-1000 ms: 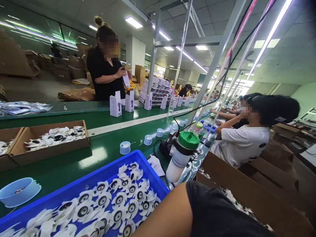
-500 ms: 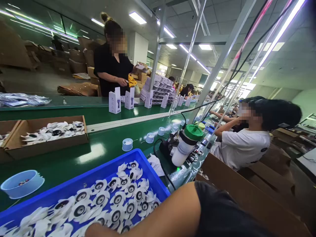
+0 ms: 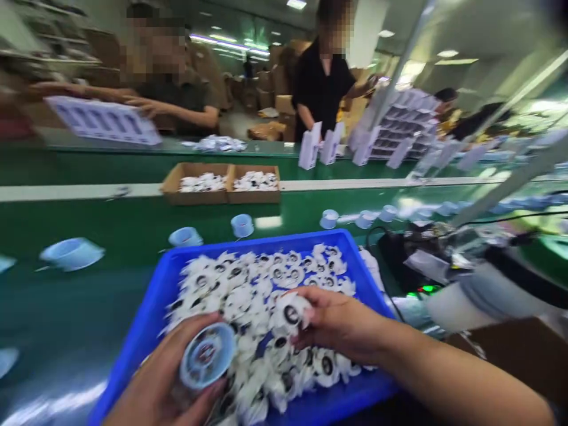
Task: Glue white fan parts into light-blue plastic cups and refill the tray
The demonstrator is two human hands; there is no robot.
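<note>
My left hand is wrapped round a light blue round housing, its open end facing up toward me with small coppery parts visible inside. In my right hand is a white fan blade wheel with a dark ring at its hub, pinched between thumb and fingers. Both hands are above a blue tray filled with many similar white fan wheels. The housing and the wheel are apart, the wheel to the right.
More light blue housings stand along the green bench. Behind the tray are cardboard boxes of white parts. A bottle with a green lid stands right. Two co-workers are across the bench, near white cartons.
The view has swung left and down. Both hands now show over the tray, the left with a blue housing, the right with a fan wheel; earlier, mainly one arm reached into the tray.
</note>
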